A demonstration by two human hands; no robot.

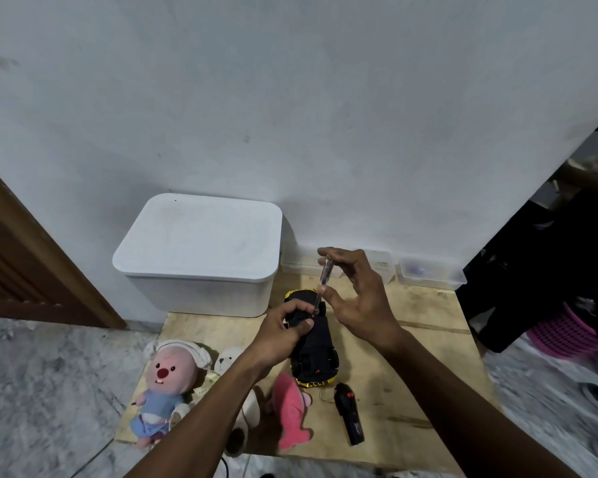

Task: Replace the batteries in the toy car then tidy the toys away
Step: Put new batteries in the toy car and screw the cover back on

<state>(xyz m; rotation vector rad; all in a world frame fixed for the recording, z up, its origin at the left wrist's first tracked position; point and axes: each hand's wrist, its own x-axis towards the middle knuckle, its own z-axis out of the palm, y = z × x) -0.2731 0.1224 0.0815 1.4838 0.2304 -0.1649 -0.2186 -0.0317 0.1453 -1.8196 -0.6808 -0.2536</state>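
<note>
A black toy car (316,346) with yellow trim lies upside down on a wooden board (411,374). My left hand (283,334) grips the car's left side near its far end. Between thumb and fingertips, my right hand (356,298) holds a clear-handled screwdriver (322,282) nearly upright, its tip on the car's underside. A black remote control (350,414) lies just in front of the car. Three soft toys lie on the board's left part: a pink-faced doll in blue (168,384), a white plush (246,401) partly under my left arm, and a pink fish (290,410).
A white lidded bin (201,250) stands against the wall behind the board. Clear plastic boxes (428,270) line the wall to the right. Dark hanging cloth and a pink basket (567,334) are at the far right. A wooden door frame (49,270) is on the left, and the floor is marble.
</note>
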